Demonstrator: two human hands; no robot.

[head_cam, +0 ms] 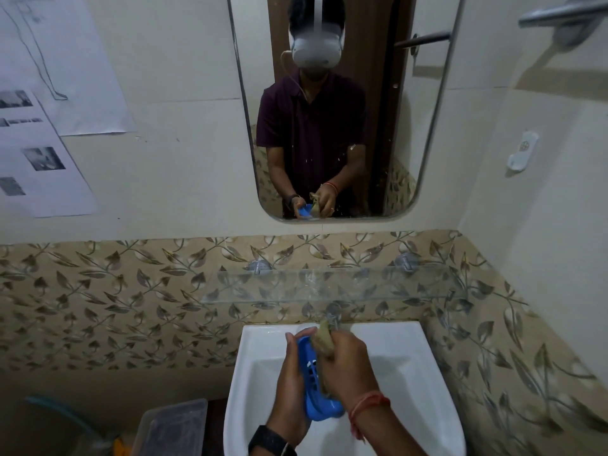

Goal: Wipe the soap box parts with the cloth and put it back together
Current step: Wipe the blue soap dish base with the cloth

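Note:
A blue plastic soap box part (312, 386) with slots in it is held on edge over the white sink (411, 373). My left hand (291, 383) grips it from the left side, fingers curled over its top end. My right hand (345, 363) is closed on a crumpled tan cloth (324, 337) and presses it against the blue part's inner face. The cloth's top end sticks up above both hands. Other soap box parts are not visible.
A glass shelf (329, 284) juts from the leaf-patterned tiles above the sink, with a tap (334, 312) under it. A mirror (329, 103) hangs above. A clear plastic tub (171, 429) sits on the floor to the left. Papers (42, 126) are stuck on the left wall.

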